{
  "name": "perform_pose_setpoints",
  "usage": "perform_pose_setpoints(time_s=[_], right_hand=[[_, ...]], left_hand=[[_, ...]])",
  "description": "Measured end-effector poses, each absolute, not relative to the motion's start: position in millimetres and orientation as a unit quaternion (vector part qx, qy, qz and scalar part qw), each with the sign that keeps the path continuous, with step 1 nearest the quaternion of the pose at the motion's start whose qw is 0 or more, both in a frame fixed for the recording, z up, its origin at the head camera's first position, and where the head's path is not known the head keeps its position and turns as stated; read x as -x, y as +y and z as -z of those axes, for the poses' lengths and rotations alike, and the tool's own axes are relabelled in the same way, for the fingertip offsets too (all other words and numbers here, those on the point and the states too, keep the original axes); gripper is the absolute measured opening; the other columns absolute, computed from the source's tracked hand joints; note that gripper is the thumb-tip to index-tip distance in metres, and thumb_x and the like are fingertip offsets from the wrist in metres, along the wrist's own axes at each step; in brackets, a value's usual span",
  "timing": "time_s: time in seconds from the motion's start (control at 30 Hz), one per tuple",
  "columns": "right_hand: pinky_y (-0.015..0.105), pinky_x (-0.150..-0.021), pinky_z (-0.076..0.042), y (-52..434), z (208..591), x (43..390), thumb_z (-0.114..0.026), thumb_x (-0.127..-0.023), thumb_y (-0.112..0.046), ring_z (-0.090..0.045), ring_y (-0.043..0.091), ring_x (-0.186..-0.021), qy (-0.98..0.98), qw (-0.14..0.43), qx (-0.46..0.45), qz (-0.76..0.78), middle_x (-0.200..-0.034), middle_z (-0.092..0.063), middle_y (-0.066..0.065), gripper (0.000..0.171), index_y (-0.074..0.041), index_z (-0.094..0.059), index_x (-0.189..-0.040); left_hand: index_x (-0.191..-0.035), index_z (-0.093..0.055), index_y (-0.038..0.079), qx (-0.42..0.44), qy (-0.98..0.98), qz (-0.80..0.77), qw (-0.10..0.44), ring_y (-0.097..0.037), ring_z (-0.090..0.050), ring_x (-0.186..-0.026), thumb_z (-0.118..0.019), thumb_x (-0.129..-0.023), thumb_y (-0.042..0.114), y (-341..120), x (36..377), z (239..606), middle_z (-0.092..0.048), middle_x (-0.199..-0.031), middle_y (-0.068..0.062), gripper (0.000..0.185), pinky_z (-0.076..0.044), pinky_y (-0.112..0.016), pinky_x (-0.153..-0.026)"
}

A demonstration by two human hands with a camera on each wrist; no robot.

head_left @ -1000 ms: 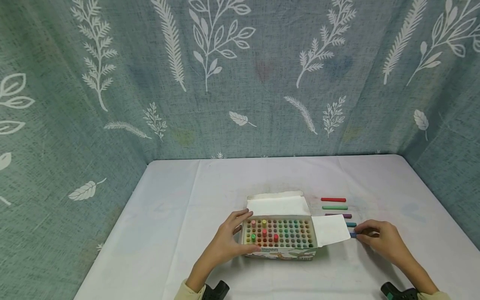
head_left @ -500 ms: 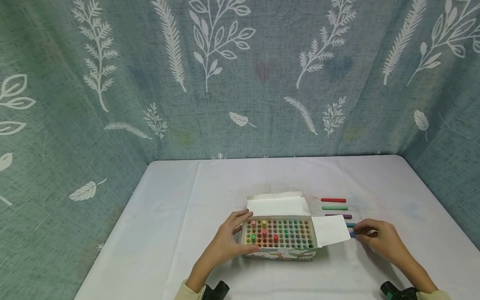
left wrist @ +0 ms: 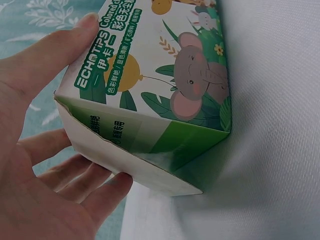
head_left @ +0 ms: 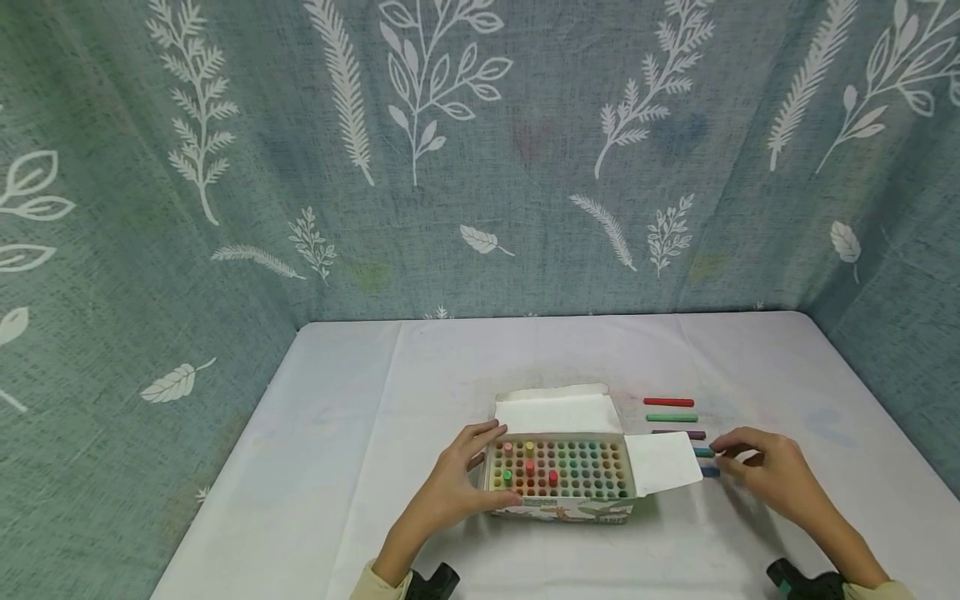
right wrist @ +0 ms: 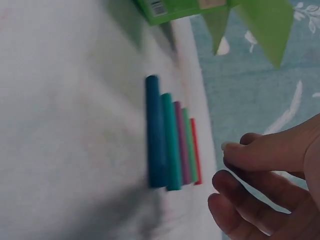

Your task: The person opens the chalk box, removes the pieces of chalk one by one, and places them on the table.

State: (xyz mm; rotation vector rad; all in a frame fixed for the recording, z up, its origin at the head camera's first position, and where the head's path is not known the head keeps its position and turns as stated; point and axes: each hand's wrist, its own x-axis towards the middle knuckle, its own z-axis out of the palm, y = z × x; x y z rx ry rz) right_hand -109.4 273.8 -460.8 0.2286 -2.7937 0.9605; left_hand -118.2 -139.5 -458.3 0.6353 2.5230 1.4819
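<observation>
Your left hand holds the left end of the chalk box, thumb along the near side and fingers curled round the far corner; the left wrist view shows the fingers wrapped under the box's end flap. The box sits upright on the white table, its lid flap folded back and a side flap hanging open to the right. Rows of coloured chalk ends fill the box; a few at the left stand higher than the rest.

Your right hand hovers just right of the side flap, fingers loosely curled and gripping nothing. In the right wrist view the fingertips are apart from the sticks, with a clear gap.

Five sticks lie side by side on the table between that hand and the box: the blue stick nearest you, then the teal stick, purple stick, green stick and red stick farthest off. The open side flap covers the left ends of the nearer sticks in the head view. A leaf-patterned curtain encloses the table on three sides.
</observation>
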Motion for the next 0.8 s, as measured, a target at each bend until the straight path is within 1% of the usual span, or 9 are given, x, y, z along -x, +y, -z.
perform_pose_setpoints(time_s=[0.17,0.27,0.4,0.57,0.73,0.8], right_hand=[[0.022,-0.051,-0.052,269.3,446.3,108.4,-0.077,-0.073,0.003,-0.060,0.006,-0.071,-0.919,0.154,-0.107,-0.347,-0.084,-0.068,0.002,0.019,-0.007,-0.072,-0.088],[0.021,-0.052,-0.052,261.8,436.9,105.9,-0.076,-0.075,0.001,-0.059,0.003,-0.072,-0.909,0.167,-0.119,-0.362,-0.085,-0.068,0.000,0.018,-0.010,-0.072,-0.089],[0.019,-0.057,-0.052,246.5,422.6,101.4,-0.076,-0.077,0.000,-0.059,0.003,-0.075,-0.905,0.165,-0.152,-0.362,-0.087,-0.067,-0.002,0.020,-0.014,-0.071,-0.091],[0.018,-0.055,-0.052,228.3,410.8,99.8,-0.077,-0.075,0.004,-0.059,0.004,-0.073,-0.890,0.166,-0.200,-0.375,-0.087,-0.067,-0.003,0.026,-0.014,-0.070,-0.092],[0.019,-0.055,-0.053,215.1,405.1,101.3,-0.076,-0.076,0.005,-0.059,0.005,-0.071,-0.870,0.150,-0.249,-0.398,-0.088,-0.066,-0.003,0.028,-0.014,-0.069,-0.095],[0.020,-0.055,-0.053,210.0,403.2,101.6,-0.075,-0.076,0.005,-0.059,0.004,-0.071,-0.866,0.144,-0.263,-0.401,-0.089,-0.065,-0.004,0.029,-0.015,-0.069,-0.095]], left_hand=[[-0.143,-0.044,0.015,-0.210,0.838,-0.498,0.075,-0.033,-0.036,-0.132,-0.084,-0.072,0.031,-139.8,117.1,456.1,-0.034,-0.147,-0.009,0.083,-0.041,-0.048,-0.103],[-0.142,-0.044,0.015,-0.208,0.837,-0.500,0.079,-0.034,-0.036,-0.132,-0.084,-0.072,0.031,-139.9,117.0,456.1,-0.034,-0.147,-0.009,0.083,-0.041,-0.049,-0.103],[-0.142,-0.044,0.015,-0.205,0.837,-0.500,0.085,-0.034,-0.036,-0.132,-0.084,-0.072,0.030,-140.4,117.0,456.6,-0.034,-0.147,-0.009,0.082,-0.040,-0.049,-0.103],[-0.142,-0.044,0.014,-0.208,0.838,-0.497,0.084,-0.035,-0.036,-0.132,-0.084,-0.072,0.031,-140.7,116.9,455.8,-0.034,-0.146,-0.010,0.083,-0.040,-0.049,-0.103],[-0.142,-0.044,0.015,-0.206,0.841,-0.493,0.083,-0.032,-0.036,-0.132,-0.084,-0.071,0.034,-140.8,116.2,455.0,-0.034,-0.146,-0.009,0.084,-0.041,-0.048,-0.103],[-0.143,-0.044,0.015,-0.207,0.841,-0.493,0.084,-0.032,-0.036,-0.132,-0.084,-0.071,0.034,-140.3,116.1,454.8,-0.034,-0.147,-0.009,0.084,-0.041,-0.048,-0.103]])
